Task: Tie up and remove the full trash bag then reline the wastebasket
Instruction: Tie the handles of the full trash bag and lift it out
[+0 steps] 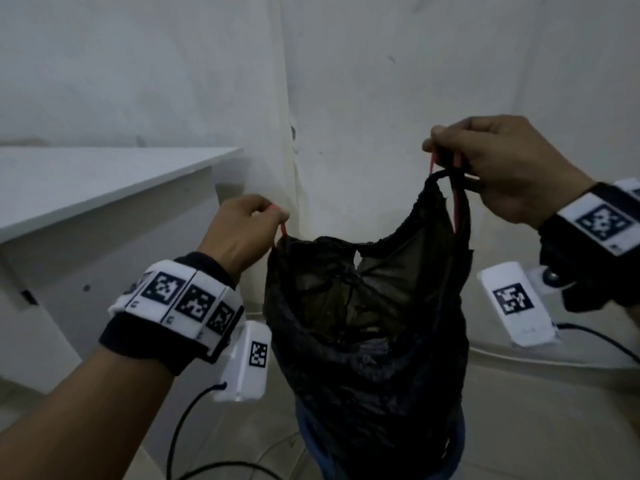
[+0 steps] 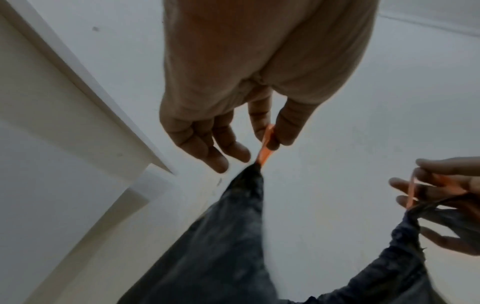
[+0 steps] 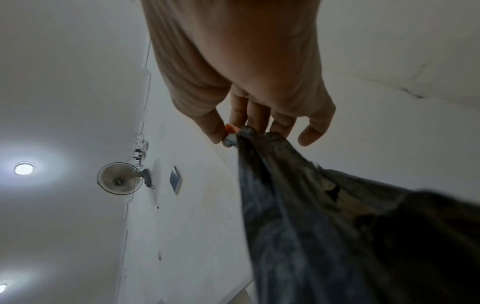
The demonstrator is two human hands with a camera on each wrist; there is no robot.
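Black plastic fills the middle of the scene: the trash bag is drawn up tall, its mouth gaping and no knot made, its lower end sunk inside the blue wastebasket on the floor. So I judge the task barely begun: tying, lifting out and relining are all left. On the left a white counter stands against the wall, with nothing of the task on it. Next, the left hand pinches the left red drawstring between thumb and forefinger, the other fingers hanging loose below. The bag hangs directly beneath that pinch, its rim bunched at the cord. Further right and held higher, the right hand has its fingers curled round the right drawstring loop together with a gathered fold of the bag's rim
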